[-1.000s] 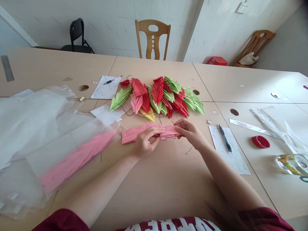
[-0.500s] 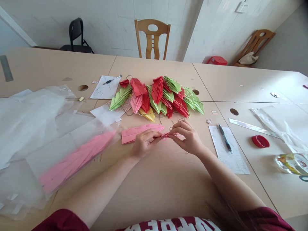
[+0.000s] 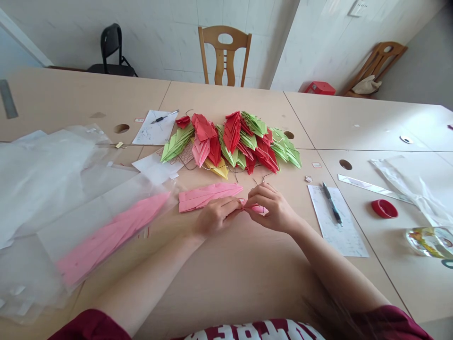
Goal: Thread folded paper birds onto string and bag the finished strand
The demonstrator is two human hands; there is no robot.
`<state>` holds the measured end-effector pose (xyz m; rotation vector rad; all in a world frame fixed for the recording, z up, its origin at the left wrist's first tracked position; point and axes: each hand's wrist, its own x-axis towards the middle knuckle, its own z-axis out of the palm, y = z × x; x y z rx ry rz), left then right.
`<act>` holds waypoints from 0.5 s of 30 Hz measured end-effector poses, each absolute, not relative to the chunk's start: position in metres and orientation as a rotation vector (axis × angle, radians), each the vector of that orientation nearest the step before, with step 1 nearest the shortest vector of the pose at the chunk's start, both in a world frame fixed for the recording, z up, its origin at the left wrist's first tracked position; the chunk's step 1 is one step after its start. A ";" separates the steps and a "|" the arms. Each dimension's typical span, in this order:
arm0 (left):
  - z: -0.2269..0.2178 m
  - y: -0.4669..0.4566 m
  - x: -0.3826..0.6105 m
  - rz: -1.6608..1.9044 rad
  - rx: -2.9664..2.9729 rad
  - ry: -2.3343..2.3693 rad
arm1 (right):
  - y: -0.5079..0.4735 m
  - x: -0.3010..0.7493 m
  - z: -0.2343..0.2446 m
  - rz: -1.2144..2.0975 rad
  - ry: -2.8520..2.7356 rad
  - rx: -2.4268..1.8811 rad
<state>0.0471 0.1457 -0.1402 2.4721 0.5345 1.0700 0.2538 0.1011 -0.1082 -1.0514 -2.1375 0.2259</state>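
My left hand and my right hand meet at the middle of the table, both pinching a small folded pink paper piece with a thin thread running from it. Just behind my left hand lies a stack of folded pink paper. Farther back sits a heap of folded red, green, pink and yellow paper pieces strung on thread.
Clear plastic bags, one holding pink paper, cover the left side. A pen on a sheet, a red cap, a ruler and a bottle lie at the right. Another pen and sheet lie at the back; chairs stand beyond the table.
My hands have drawn together and a little toward me, taking one small pink piece off the end of the pink stack, which now lies free behind my left hand.
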 end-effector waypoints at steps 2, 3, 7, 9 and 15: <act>-0.138 0.145 0.049 1.113 2.459 0.503 | 0.101 0.254 -0.105 0.231 -2.133 -1.044; -0.136 0.144 0.050 1.136 2.450 0.490 | 0.101 0.255 -0.103 0.238 -2.134 -1.039; -0.129 0.141 0.051 1.181 2.424 0.480 | 0.104 0.261 -0.100 0.290 -2.137 -1.017; -0.127 0.141 0.050 1.178 2.415 0.483 | 0.106 0.265 -0.100 0.317 -2.127 -1.008; -0.129 0.145 0.049 1.215 2.424 0.525 | 0.109 0.275 -0.102 0.334 -2.095 -1.007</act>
